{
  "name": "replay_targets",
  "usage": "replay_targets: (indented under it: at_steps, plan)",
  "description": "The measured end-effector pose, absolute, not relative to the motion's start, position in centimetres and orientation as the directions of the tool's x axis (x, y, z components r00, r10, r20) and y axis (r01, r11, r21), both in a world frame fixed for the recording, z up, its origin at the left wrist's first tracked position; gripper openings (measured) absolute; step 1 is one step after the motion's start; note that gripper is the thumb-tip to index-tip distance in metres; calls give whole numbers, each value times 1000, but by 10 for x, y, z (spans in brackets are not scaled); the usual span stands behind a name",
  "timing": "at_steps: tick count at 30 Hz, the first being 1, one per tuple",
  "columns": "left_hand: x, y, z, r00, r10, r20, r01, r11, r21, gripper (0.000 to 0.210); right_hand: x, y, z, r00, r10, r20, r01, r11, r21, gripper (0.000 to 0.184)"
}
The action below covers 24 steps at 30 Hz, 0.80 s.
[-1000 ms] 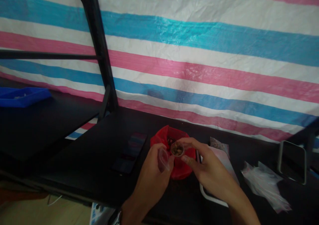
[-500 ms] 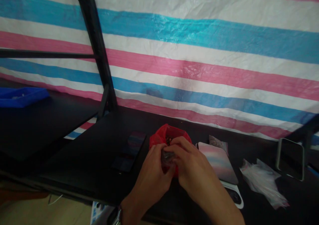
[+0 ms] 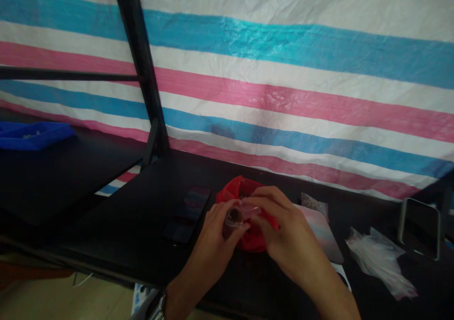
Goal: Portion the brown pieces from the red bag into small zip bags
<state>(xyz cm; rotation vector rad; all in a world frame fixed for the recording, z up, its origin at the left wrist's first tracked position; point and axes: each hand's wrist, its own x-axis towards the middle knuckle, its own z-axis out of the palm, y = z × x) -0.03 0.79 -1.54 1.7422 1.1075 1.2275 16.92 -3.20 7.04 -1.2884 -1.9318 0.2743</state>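
Note:
My left hand [image 3: 212,237] is closed round a small clear plastic bag [image 3: 234,217] with something dark inside; its rounded mouth faces up. My right hand [image 3: 287,225] has thumb and fingers pinched near a clear flap at the right of that mouth. Both hands are over a red plastic bag [image 3: 260,242], which stands with its top spread and small dark bits showing inside. A scale [image 3: 319,235] with a shiny square plate lies partly behind my right forearm.
Behind the scale is a small bag of brownish pieces [image 3: 314,203]. Flat clear zip bags [image 3: 381,258] lie to the right, beside a propped phone [image 3: 420,228]. A dark phone [image 3: 186,213] lies left of my hands. Further left is a blue tray [image 3: 39,135] near a black post [image 3: 142,64].
My right hand has moved slightly right, away from my left, and the small bag's mouth now shows round and apart. The view has shifted a little.

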Motion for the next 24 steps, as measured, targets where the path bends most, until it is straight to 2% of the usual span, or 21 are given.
replay_targets:
  at_steps: [3, 7, 10, 14, 16, 19, 21, 24]
  plan:
    - [-1, 7, -13, 22, 954, 299, 194, -298, 935, 34, 182, -15, 65, -16, 835, 550, 737, 382, -558, 38]
    - [6, 7, -12, -174, 960, 221, 223, -181, 958, 43, 185, 12, 49, -12, 939, 344, 864, 183, -470, 44]
    - [13, 12, -15, -209, 954, 217, 302, -148, 942, 56, 176, 25, 40, -14, 971, 240, 930, 101, -354, 47]
    - [16, 21, -17, -207, 965, 162, 279, -101, 955, 50, 170, 32, 38, 67, 973, 219, 960, -2, -281, 48]
    - [15, 25, -14, -217, 967, 131, 237, -78, 968, 40, 171, 35, 37, 93, 975, 200, 951, -28, -308, 46]
    - [15, 27, -7, -263, 963, 65, 46, -55, 997, 27, 175, 41, 33, 64, 982, 178, 922, 10, -386, 43]
    - [16, 29, -3, -287, 958, 15, -91, -42, 995, 24, 177, 44, 30, 23, 985, 173, 891, 58, -450, 43]
    - [15, 31, -2, -315, 949, -34, -180, -25, 983, 28, 176, 47, 25, -48, 986, 162, 816, 132, -563, 44]
